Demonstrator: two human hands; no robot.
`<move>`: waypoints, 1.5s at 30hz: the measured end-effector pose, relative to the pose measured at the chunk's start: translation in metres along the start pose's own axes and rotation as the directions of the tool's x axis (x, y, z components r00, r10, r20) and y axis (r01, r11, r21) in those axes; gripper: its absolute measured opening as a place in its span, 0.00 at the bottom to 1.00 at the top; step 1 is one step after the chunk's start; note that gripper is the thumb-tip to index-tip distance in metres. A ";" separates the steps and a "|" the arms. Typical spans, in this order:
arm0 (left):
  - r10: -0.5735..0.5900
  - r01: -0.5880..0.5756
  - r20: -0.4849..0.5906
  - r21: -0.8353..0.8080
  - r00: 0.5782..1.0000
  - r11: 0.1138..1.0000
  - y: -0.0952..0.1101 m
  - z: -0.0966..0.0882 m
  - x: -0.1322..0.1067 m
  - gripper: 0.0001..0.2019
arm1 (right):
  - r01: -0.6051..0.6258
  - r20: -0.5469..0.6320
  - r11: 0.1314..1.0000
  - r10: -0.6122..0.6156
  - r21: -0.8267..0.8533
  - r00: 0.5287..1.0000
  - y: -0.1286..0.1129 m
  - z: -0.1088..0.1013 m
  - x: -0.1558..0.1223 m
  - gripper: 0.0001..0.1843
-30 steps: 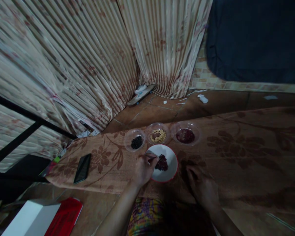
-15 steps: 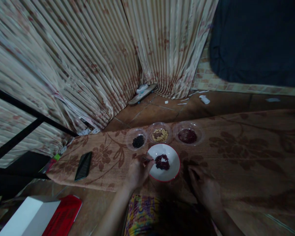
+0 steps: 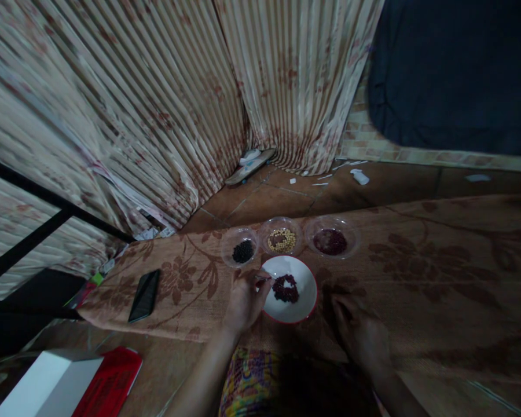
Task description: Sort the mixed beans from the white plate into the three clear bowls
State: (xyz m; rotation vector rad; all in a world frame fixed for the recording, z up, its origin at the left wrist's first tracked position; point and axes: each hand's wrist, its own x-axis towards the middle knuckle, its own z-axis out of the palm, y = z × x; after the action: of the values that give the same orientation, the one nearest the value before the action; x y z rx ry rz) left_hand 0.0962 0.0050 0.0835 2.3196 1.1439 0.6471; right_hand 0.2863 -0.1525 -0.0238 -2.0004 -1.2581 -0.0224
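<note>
A white bowl with a red rim (image 3: 301, 272) sits on the brown flowered cloth (image 3: 417, 260) and holds a small heap of dark red beans (image 3: 285, 288). My left hand (image 3: 244, 300) is closed in a pinch on a thin tool at the bowl's left rim, its tip pointing at the beans. My right hand (image 3: 359, 333) rests on the cloth to the right of the bowl, dim in shadow, fingers curled down. Behind the bowl stand three clear cups: black beans (image 3: 242, 251), pale yellow beans (image 3: 282, 239), dark red beans (image 3: 330, 241).
A black phone (image 3: 145, 295) lies on the cloth at the left. A white box (image 3: 47, 385) and a red item (image 3: 108, 385) lie on the floor at bottom left. Striped curtains (image 3: 156, 104) hang behind, a sandal (image 3: 249, 165) at their foot.
My left hand has drawn back a little from over the beans to the bowl's left rim. The right hand has stayed in place.
</note>
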 end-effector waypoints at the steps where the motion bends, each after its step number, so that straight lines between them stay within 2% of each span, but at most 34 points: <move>1: -0.002 0.002 -0.008 0.002 1.000 1.000 -0.001 0.002 0.000 0.03 | -0.004 0.001 1.000 0.004 0.004 1.000 0.000 0.000 0.000 0.17; 5: -0.030 0.030 -0.041 0.015 0.999 0.999 -0.005 0.007 0.000 0.04 | -0.020 0.014 1.000 0.020 0.012 1.000 0.001 0.001 -0.001 0.15; 14: -0.086 0.086 -0.039 -0.003 0.996 0.996 -0.007 0.015 0.000 0.06 | -0.019 0.013 0.999 0.018 0.040 1.000 0.000 0.000 0.000 0.15; 24: -0.116 0.118 -0.055 0.031 0.992 0.993 -0.005 0.016 0.001 0.06 | -0.031 0.023 0.998 0.030 0.057 0.999 0.000 0.001 0.000 0.14; 45: -0.068 0.070 -0.064 0.031 0.996 0.997 -0.005 0.017 0.004 0.08 | -0.030 0.028 0.999 0.029 0.043 0.999 -0.001 0.000 0.000 0.15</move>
State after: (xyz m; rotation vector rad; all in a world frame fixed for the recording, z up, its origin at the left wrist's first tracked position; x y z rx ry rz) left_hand 0.1057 0.0075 0.0682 2.2912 1.2666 0.6852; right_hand 0.2854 -0.1524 -0.0239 -1.9876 -1.2356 0.0460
